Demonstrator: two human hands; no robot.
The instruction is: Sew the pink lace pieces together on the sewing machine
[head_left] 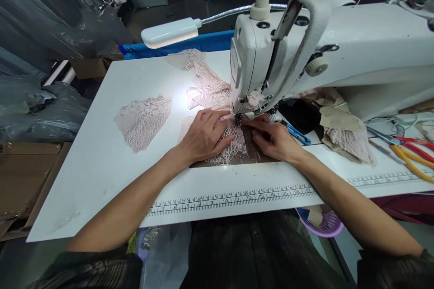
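A pale pink lace piece (228,142) lies under the presser foot of a white sewing machine (339,45). My left hand (205,134) rests flat on the lace left of the needle, fingers stretched out and pressing it to the table. My right hand (273,137) lies on the lace's right side just in front of the needle, fingers pinched on its edge. More of the lace (210,88) trails away behind the machine's head.
A separate lace piece (142,119) lies on the white table (101,162) to the left. A gooseneck lamp (169,32) shines over the work. Blue snips (296,133), yellow and red scissors (412,153) and fabric scraps (346,137) lie right. A purple basket (325,226) hangs below.
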